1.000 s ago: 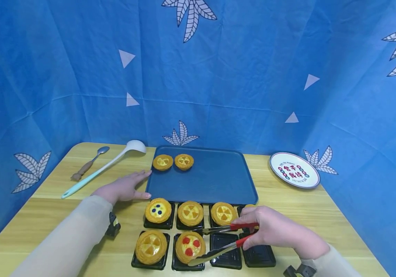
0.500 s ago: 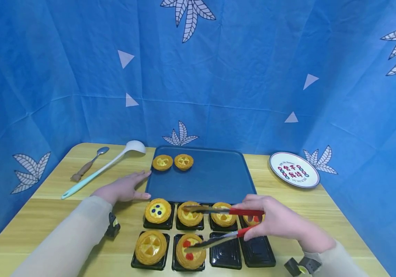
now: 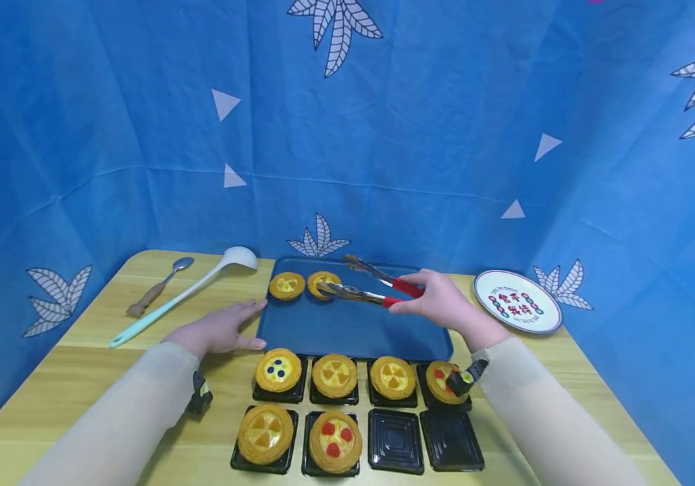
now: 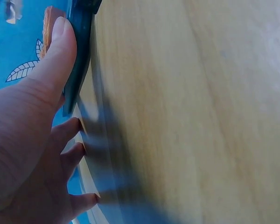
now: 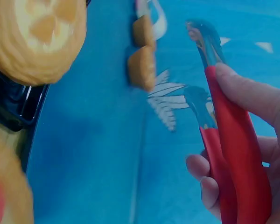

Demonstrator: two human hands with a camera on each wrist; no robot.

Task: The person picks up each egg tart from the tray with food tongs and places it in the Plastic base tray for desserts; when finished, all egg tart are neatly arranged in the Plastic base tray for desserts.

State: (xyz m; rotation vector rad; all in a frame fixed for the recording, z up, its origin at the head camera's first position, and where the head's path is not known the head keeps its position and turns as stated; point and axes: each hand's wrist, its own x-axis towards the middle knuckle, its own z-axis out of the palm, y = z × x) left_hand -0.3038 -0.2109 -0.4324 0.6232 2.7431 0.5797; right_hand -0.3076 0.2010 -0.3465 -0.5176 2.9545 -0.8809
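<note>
My right hand grips red-handled tongs over the blue tray. The tong arms are spread, and the nearer tip overlaps the right of two egg tarts at the tray's back left. The other egg tart sits beside it. In the right wrist view, thumb and fingers hold the tongs' red handles. My left hand lies at the tray's left edge with its fingers spread. In the left wrist view its thumb touches the tray's side, while the other fingertips reach along the table.
Before the tray stand two rows of black plastic holders; several bear tarts, such as a blueberry-topped tart and a red-topped tart. Two holders, including one black holder, are bare. A ladle, spoon and plate lie around.
My right hand has moved up and away with the tongs, from above the tarts in the black holders to above the tray. The left hand has stayed in place.
</note>
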